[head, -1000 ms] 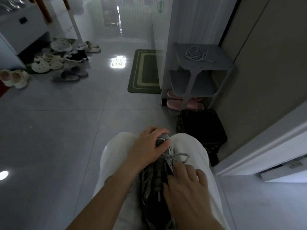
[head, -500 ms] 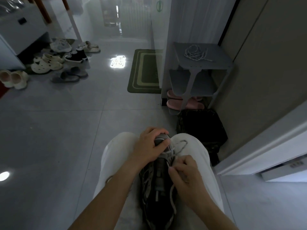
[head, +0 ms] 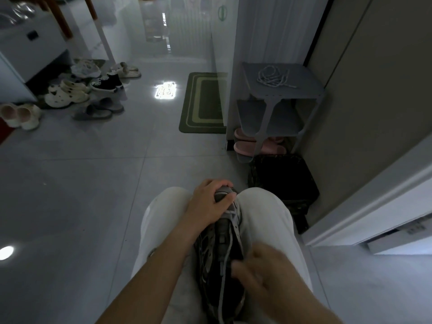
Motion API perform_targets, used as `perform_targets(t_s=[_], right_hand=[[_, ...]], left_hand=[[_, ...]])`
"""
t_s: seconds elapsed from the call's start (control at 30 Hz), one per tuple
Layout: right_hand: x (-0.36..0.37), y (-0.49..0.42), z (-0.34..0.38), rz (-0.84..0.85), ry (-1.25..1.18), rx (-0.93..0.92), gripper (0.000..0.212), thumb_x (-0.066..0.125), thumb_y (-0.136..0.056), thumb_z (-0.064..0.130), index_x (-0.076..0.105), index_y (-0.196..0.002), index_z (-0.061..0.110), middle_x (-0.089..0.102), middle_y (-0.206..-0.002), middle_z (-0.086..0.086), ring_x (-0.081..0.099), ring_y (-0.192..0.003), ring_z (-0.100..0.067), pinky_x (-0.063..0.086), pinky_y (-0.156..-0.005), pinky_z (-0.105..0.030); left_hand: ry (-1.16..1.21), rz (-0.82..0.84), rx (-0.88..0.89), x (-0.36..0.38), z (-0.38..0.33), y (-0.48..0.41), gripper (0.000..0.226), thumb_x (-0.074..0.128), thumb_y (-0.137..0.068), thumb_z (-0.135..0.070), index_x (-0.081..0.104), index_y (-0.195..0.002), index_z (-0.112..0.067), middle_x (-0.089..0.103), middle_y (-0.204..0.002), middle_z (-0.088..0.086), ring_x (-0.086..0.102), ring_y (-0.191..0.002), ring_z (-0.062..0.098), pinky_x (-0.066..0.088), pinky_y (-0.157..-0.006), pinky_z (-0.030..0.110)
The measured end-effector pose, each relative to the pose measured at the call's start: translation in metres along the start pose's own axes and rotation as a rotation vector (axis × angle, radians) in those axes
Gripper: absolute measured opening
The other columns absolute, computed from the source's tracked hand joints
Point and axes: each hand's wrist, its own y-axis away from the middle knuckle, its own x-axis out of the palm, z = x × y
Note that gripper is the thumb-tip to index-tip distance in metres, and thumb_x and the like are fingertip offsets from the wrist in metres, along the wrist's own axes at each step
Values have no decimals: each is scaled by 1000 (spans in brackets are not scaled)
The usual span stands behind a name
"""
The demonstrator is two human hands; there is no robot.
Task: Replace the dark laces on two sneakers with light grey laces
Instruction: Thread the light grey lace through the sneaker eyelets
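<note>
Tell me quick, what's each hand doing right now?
Left hand: grips the far end of the sneaker.
Right hand: motion-blurred beside the grey lace; grip cannot be told.

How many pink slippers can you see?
2. One pink slipper lies under the grey shoe rack, and the other lies just behind it. The rack may hide more.

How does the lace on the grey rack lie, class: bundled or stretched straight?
Bundled: the lace forms loose overlapping loops on top of the rack, one end trailing right.
</note>
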Motion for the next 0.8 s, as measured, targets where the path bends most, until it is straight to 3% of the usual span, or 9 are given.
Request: perform_targets(t_s=[0.1,0.2,0.33,0.4,0.5,0.57,0.7,0.8], right_hand=[[6,-27,1,-65,115,170,34,43,-84,47,67,-66,31,43,-63,12,44,-56,-8,35,-54,-24],[11,-46,3,-55,228,126,11,59,-66,31,69,-71,31,47,-63,8,47,-56,-13,30,-54,-25],[13,-59,-12,-6,286,78,23,75,-52,25,68,-73,32,49,-64,8,51,-55,-15,28,-53,-26],[15,-67,-17,4,215,-23,5,68,-63,25,67,-67,29,51,-67,6,54,-57,-16,31,-53,-27],[16,-73,-29,-14,22,-98,15,56,-80,29,67,-71,23,55,-80,5,55,-67,-15,40,-58,-30],[14,-66,-36,15,-171,-94,11,56,-85,27,62,-79,23,57,-85,10,54,-74,-11,45,-64,-34],[6,-44,-27,-29,-421,-69,7,52,-88,23,59,-85,24,55,-83,21,51,-78,6,41,-76,-12],[-8,-34,-6,-49,-532,-97,8,55,-88,19,58,-85,25,53,-84,24,52,-79,8,40,-75,-9]], left_hand=[[-11,-2,-10,0,0,1,38,48,-68,-62,57,-101,-45,52,-109,-4,53,-104,21,46,-94,39],[-15,2,-11,0,-1,2,45,48,-67,-62,59,-105,-40,52,-110,-1,54,-104,21,46,-93,40],[-10,11,-14,-1,-3,3,47,48,-67,-61,61,-106,-38,53,-108,-1,54,-102,19,46,-94,38],[-19,15,-21,-1,-4,2,50,47,-66,-61,61,-107,-37,53,-108,0,54,-103,21,45,-95,39],[-8,37,-48,-3,-5,2,52,46,-64,-63,60,-106,-37,50,-107,-3,53,-105,22,44,-96,40],[2,44,-61,-4,-6,2,51,47,-63,-64,60,-105,-38,49,-105,-4,53,-103,21,44,-96,39],[-11,40,-23,-1,-5,2,48,47,-65,-62,60,-104,-38,53,-108,-1,52,-104,20,44,-96,38],[45,74,-52,-1,-6,2,38,50,-66,-60,57,-100,-45,54,-108,-2,50,-106,17,43,-96,38]])
